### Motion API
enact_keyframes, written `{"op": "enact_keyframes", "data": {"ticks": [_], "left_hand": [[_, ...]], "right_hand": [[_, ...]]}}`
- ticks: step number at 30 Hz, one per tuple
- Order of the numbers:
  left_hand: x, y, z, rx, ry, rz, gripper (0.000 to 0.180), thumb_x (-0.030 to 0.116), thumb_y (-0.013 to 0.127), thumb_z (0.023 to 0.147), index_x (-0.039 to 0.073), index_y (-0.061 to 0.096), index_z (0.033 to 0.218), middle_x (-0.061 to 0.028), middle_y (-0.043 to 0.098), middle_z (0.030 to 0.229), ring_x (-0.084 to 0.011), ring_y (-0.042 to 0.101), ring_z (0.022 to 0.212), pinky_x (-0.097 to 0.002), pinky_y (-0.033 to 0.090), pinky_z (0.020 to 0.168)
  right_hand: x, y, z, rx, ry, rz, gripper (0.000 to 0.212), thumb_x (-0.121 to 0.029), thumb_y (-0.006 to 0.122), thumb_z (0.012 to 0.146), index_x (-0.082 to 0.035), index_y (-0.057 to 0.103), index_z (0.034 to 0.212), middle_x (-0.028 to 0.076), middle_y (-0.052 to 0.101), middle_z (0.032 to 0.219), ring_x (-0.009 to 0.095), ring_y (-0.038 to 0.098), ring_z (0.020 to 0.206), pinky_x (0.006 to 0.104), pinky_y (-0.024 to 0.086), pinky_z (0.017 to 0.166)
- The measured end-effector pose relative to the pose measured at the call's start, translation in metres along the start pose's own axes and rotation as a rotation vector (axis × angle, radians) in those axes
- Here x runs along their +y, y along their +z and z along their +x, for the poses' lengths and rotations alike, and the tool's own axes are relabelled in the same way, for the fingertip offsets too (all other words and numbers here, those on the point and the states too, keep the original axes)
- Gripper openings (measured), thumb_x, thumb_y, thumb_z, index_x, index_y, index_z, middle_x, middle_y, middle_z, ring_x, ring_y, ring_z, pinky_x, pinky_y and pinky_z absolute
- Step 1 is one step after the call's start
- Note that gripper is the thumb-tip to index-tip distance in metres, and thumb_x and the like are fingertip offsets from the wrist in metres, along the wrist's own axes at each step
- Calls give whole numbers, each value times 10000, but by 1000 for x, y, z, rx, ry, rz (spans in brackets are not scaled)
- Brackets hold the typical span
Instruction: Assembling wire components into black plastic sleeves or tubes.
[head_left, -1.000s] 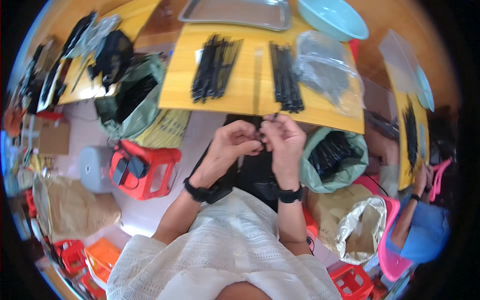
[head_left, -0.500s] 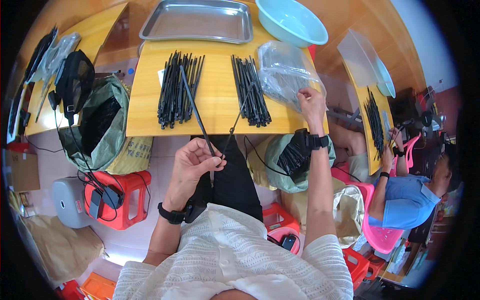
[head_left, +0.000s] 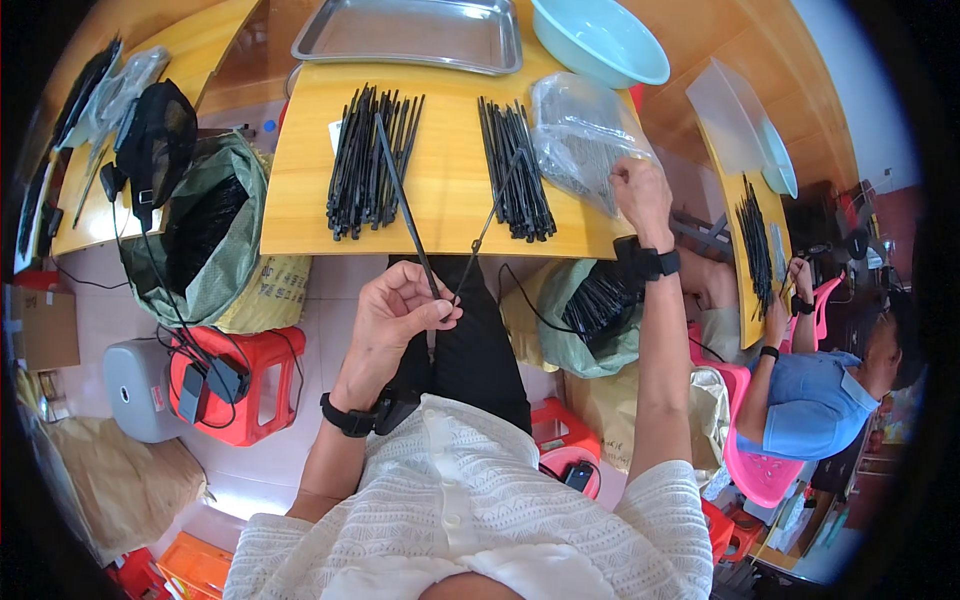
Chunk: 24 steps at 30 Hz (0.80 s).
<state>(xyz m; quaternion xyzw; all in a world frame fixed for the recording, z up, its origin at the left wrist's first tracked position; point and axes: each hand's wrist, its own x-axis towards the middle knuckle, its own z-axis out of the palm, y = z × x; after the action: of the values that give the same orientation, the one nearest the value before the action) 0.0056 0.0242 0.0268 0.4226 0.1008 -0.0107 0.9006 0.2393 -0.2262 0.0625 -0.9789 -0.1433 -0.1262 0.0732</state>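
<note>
My left hand pinches two black rods between thumb and fingers, just off the table's near edge. The thicker rod leans up and left over a bundle of black rods. Beside it, the thinner rod, with a small collar partway along, slants right toward a second bundle of black rods. My right hand is curled closed at the near right side of a clear plastic bag containing thin grey pieces. Its fingertips are partly hidden, so whatever they hold cannot be made out.
A metal tray and a pale blue basin stand along the table's far side. Green woven sacks of black pieces flank my legs. To the right, a person in a blue shirt works at another table.
My right hand has shifted slightly right and its fingers are more curled in. My left hand keeps both rods in nearly the same pose. The view has tilted a little.
</note>
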Motion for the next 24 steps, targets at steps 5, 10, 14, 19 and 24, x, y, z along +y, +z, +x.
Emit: {"op": "enact_keyframes", "data": {"ticks": [5, 10, 14, 19, 24], "left_hand": [[0, 0, 0, 2, -23, 3, 185, -65, 621, 746, 39, 536, 873, -74, 612, 827, -182, 636, 757, -291, 554, 665], [-1, 2, 2, -20, -31, 74, 178, -39, 623, 766, 23, 534, 907, -72, 603, 822, -171, 630, 752, -276, 544, 670], [-1, 12, 2, -47, -52, 54, 184, -23, 619, 763, 33, 533, 916, -66, 597, 843, -173, 628, 761, -273, 545, 663], [-15, 19, 3, -196, -77, 23, 188, -5, 620, 775, 38, 518, 927, -75, 595, 880, -169, 622, 769, -256, 524, 662], [-21, 23, -1, -194, -157, 53, 176, 6, 618, 781, 30, 518, 924, -97, 599, 933, -146, 619, 769, -259, 530, 680]], "right_hand": [[21, -35, -14, -92, 32, -54, 128, -164, 626, 704, -42, 629, 743, 150, 625, 718, 289, 618, 691, 378, 478, 625], [18, -60, -35, -266, 204, 1039, 115, -114, 642, 777, -10, 609, 814, 41, 624, 683, 70, 551, 594, 187, 405, 489], [-13, -62, -57, -300, 299, 1378, 109, -120, 613, 822, -48, 604, 903, 47, 635, 739, 61, 562, 615, 157, 408, 489], [-40, -35, -87, -250, 334, 1637, 131, -107, 588, 840, -24, 594, 940, 86, 642, 780, 78, 589, 646, 170, 448, 497], [-74, -19, -111, -206, 369, 1757, 156, -72, 587, 833, 2, 580, 970, 127, 642, 794, 96, 600, 618, 177, 458, 488]]}}
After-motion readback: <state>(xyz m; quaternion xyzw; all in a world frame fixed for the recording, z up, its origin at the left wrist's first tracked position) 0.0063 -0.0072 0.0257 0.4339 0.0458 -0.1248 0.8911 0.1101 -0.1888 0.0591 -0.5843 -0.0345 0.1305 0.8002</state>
